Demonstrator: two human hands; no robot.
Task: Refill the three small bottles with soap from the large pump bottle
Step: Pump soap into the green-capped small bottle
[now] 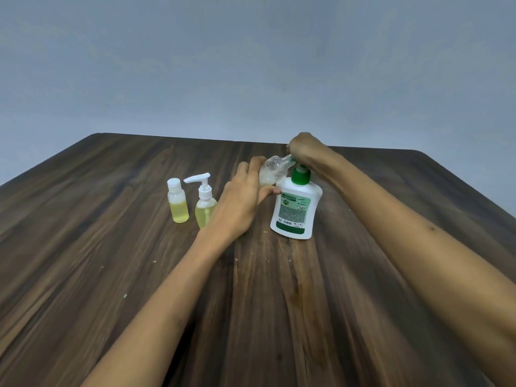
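A large white pump bottle (295,209) with a green collar and green label stands upright mid-table. My right hand (304,148) is closed over its pump head, which is hidden under the fingers. My left hand (243,202) holds a small clear bottle (275,170) tilted on its side, its open neck up against the pump's nozzle. To the left stand a small flip-cap bottle (178,201) and a small white-pump bottle (204,201), both upright and partly filled with yellow liquid. My left wrist overlaps the small pump bottle's base.
The dark wooden table (111,275) runs to a far edge against a plain grey-blue wall (251,65). A few pale specks lie on the wood in front of the bottles.
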